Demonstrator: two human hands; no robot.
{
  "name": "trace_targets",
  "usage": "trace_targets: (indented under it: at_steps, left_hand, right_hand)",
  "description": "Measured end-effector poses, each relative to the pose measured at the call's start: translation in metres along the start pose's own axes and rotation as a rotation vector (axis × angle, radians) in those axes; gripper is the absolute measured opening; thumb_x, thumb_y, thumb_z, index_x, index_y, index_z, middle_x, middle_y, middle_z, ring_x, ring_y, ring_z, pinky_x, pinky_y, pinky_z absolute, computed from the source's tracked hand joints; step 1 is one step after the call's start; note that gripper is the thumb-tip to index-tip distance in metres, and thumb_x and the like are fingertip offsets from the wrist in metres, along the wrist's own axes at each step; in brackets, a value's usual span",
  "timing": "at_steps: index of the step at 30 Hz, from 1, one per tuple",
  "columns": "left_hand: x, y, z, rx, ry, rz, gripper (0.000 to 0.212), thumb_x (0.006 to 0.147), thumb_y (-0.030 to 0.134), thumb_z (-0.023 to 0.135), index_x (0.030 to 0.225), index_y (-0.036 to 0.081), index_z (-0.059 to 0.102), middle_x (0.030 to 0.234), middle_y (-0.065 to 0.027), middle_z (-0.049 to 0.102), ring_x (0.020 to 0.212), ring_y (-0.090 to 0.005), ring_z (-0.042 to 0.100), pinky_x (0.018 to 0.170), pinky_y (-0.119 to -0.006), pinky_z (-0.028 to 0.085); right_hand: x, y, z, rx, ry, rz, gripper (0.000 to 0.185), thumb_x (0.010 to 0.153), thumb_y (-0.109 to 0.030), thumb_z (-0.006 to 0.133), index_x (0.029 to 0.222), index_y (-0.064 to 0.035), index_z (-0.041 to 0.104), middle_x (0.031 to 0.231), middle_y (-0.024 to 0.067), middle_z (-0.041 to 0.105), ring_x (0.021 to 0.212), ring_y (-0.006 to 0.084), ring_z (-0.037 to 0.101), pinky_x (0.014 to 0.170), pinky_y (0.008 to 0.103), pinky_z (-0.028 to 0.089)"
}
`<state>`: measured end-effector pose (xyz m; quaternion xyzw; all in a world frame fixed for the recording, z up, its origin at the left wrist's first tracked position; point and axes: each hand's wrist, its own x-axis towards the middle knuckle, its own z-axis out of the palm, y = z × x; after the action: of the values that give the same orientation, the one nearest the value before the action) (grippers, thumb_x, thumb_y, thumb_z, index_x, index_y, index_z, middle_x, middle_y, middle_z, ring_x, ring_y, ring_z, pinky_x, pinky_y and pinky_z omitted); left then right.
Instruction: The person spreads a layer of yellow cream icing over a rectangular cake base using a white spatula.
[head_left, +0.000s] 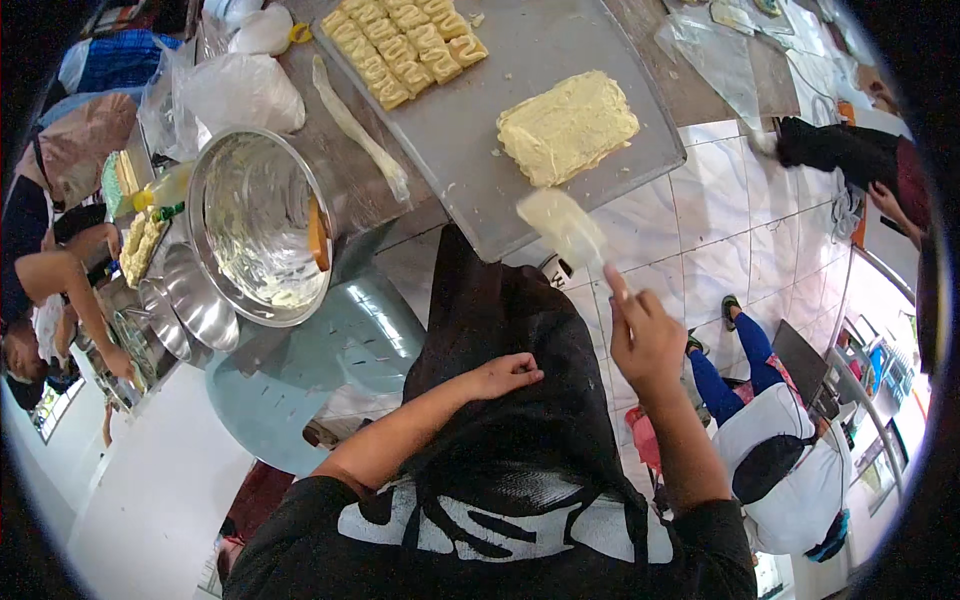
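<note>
My right hand (646, 337) grips a spatula (564, 225) by its handle, the index finger laid along it. Pale cream coats its wide blade, which is a little blurred. Just beyond the blade, a rectangular cake (568, 127) covered in rough pale-yellow cream sits on a grey metal tray (480, 157). At the tray's far left are several small cake pieces (405, 45) with cream squiggles on top. My left hand (508, 376), loosely curled and holding nothing visible, is in front of my dark apron (517, 322).
Left of the tray, a cream-smeared steel bowl (259, 225) holds an orange-handled utensil (318, 234). A used piping bag (360, 131) lies between them. Smaller steel bowls (199, 300) and a blue-grey plastic chair (300, 390) are nearby. People are at both sides, one person (780, 465) at the right.
</note>
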<state>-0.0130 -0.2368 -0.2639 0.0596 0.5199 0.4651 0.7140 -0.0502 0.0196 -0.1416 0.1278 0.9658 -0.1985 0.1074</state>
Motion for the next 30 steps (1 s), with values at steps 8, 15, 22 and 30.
trace_targets:
  at_steps: [8, 15, 22, 30]
  left_hand:
    - [-0.001, -0.007, 0.013, 0.018, 0.006, -0.013, 0.032, 0.094, 0.038, 0.057, 0.090, 0.006, 0.053, 0.070, 0.0006, 0.048, 0.067, -0.0090, 0.043, 0.060, -0.028, 0.037]
    - [-0.001, -0.021, 0.019, -0.016, 0.007, -0.011, 0.033, 0.095, 0.040, 0.055, 0.097, 0.007, 0.055, 0.075, 0.0019, 0.049, 0.070, -0.0073, 0.043, 0.062, -0.026, 0.038]
    - [-0.005, -0.010, 0.023, 0.036, -0.001, 0.007, 0.037, 0.095, 0.043, 0.053, 0.098, 0.006, 0.056, 0.081, -0.0020, 0.054, 0.077, -0.0115, 0.048, 0.068, -0.030, 0.042]
    - [-0.001, -0.034, 0.026, -0.045, 0.032, 0.029, 0.034, 0.096, 0.040, 0.054, 0.096, 0.006, 0.054, 0.080, 0.0001, 0.052, 0.075, -0.0091, 0.047, 0.068, -0.027, 0.041]
  right_hand:
    - [0.086, -0.023, -0.005, 0.029, 0.125, -0.071, 0.044, 0.087, -0.019, 0.057, 0.130, -0.0282, 0.055, 0.069, 0.0073, 0.053, 0.054, 0.0290, 0.057, 0.047, 0.0422, 0.044]
    - [0.029, -0.040, -0.031, 0.282, -0.147, -0.003, 0.035, 0.088, -0.010, 0.058, 0.122, -0.0163, 0.063, 0.063, 0.0132, 0.051, 0.055, 0.0296, 0.053, 0.053, 0.0376, 0.042]
    - [0.105, -0.049, -0.016, -0.033, 0.095, -0.142, 0.036, 0.089, -0.016, 0.055, 0.125, -0.0188, 0.060, 0.069, 0.0143, 0.059, 0.062, 0.0322, 0.060, 0.058, 0.0430, 0.047]
    - [0.077, -0.076, -0.023, -0.197, -0.153, -0.155, 0.039, 0.089, -0.018, 0.054, 0.128, -0.0247, 0.057, 0.070, 0.0130, 0.059, 0.063, 0.0322, 0.061, 0.057, 0.0443, 0.048]
